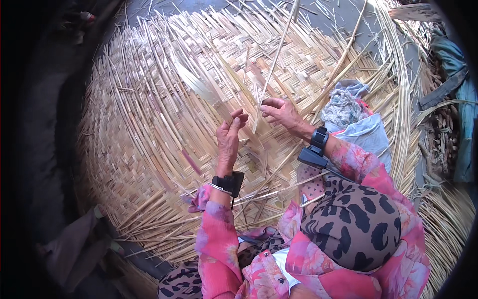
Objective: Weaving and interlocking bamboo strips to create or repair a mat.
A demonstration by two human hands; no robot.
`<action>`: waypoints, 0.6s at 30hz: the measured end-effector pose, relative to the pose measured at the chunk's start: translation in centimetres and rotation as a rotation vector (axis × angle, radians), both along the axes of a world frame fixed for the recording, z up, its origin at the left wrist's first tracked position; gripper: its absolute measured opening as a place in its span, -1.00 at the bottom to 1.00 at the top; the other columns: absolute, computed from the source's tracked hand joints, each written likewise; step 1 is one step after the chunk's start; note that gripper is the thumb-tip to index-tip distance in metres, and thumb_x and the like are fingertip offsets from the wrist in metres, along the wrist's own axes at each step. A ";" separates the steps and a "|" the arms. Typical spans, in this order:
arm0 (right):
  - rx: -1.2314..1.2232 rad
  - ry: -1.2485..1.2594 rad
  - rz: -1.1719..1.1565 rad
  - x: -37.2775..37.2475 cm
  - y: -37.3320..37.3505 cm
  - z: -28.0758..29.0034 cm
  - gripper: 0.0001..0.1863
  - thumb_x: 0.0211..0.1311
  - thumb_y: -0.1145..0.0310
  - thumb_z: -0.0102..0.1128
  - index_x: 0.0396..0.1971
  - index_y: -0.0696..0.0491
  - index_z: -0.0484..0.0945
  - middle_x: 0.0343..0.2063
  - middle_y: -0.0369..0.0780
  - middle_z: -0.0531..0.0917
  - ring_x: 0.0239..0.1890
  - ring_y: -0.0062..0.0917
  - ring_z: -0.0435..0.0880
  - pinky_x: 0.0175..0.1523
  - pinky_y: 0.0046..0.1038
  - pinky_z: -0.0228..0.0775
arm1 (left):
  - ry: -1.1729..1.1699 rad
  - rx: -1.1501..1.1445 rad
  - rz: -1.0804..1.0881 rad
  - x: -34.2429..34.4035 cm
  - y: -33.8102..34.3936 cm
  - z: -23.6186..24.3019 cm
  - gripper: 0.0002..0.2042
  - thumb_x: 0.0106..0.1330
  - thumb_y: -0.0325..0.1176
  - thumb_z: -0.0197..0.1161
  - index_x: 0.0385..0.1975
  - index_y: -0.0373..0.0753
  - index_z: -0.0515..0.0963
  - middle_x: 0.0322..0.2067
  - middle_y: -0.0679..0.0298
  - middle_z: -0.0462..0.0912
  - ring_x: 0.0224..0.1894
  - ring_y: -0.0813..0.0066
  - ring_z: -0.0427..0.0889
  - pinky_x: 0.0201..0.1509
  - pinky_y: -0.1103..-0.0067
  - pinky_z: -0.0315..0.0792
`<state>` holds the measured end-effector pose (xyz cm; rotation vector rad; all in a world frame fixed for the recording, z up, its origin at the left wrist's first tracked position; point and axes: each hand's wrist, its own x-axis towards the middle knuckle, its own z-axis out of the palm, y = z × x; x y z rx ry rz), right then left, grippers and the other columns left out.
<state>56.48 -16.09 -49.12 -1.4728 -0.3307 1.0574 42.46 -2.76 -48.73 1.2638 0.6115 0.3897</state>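
A large woven mat of pale reed strips spreads under both my hands. My right hand pinches a long thin reed strip between thumb and fingertips; the strip rises away toward the far edge. Close beside it on the left, my left hand is held up over the weave with its fingers curled together. What it holds, if anything, I cannot make out. Just beyond my hands, a few raised strips are smeared by motion. Each wrist wears a black strapped device.
Loose long reeds lie along the mat's right side. A bundled grey-white cloth and a pale blue cloth rest near my right forearm. A thick bunch of reeds lies at lower right. Pieces of wood sit at far right.
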 end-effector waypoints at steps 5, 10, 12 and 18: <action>-0.006 0.288 -0.304 2.3 0.7 -0.9 -0.61 0.13 0.27 0.20 -0.11 0.19 0.43 -0.44 -0.29 0.54 -0.42 -0.64 0.53 -0.35 -0.62 0.47 | 0.145 0.110 0.085 -0.6 -0.3 0.7 -0.76 0.29 -0.33 0.08 -0.18 -0.34 0.56 -0.63 0.37 0.50 -0.53 0.67 0.46 -0.37 0.70 0.36; -0.068 0.208 -0.147 3.9 -1.2 -1.6 -0.88 0.09 0.42 0.15 -0.37 0.11 0.51 -0.59 -0.36 0.47 -0.59 -0.69 0.47 -0.47 -0.58 0.51 | 0.055 0.090 0.189 -0.8 0.3 0.5 -0.76 0.29 -0.32 0.09 -0.24 -0.37 0.56 -0.71 0.40 0.43 -0.64 0.67 0.42 -0.44 0.70 0.36; -0.092 0.182 -0.263 3.9 -2.6 -1.6 -0.86 0.08 0.41 0.15 -0.36 0.12 0.51 -0.59 -0.35 0.47 -0.61 -0.69 0.47 -0.49 -0.57 0.51 | 0.033 0.094 0.211 -0.7 0.3 0.5 -0.76 0.29 -0.31 0.08 -0.25 -0.37 0.56 -0.71 0.40 0.42 -0.63 0.68 0.42 -0.45 0.70 0.36; 0.065 0.430 -0.325 3.4 -5.0 -0.5 -0.78 0.17 0.49 0.03 -0.17 0.17 0.44 -0.30 -0.21 0.57 -0.39 -0.54 0.60 -0.29 -0.51 0.58 | -0.002 0.063 0.182 -1.1 1.0 0.8 -0.75 0.30 -0.30 0.07 -0.23 -0.37 0.55 -0.67 0.37 0.46 -0.60 0.68 0.44 -0.43 0.69 0.37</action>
